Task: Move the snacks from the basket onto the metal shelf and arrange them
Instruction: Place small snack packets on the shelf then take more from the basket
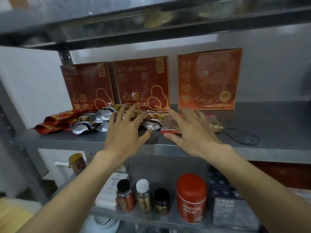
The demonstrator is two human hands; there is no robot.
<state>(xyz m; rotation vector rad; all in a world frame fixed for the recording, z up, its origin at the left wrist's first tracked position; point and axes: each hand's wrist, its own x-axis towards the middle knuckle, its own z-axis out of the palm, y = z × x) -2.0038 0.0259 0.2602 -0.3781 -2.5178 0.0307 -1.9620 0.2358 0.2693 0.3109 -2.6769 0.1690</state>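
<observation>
Three upright red cardboard boxes (141,84) stand on the grey metal shelf (269,118). Left hand (124,130), fingers spread, lies over silver foil packets (94,121). Right hand (191,132), fingers spread, rests on one red-edged clear packet (168,127).

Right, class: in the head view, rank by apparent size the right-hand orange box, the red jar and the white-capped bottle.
1. orange box
2. red jar
3. white-capped bottle
Jar and bottle share the lower shelf; the order looks plain.

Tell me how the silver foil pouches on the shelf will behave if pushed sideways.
The silver foil pouches look crinkled and puffy, so probably light and floppy. Their glossy film on the smooth metal shelf should slide easily. They lie flat, so tipping seems unlikely.
</observation>
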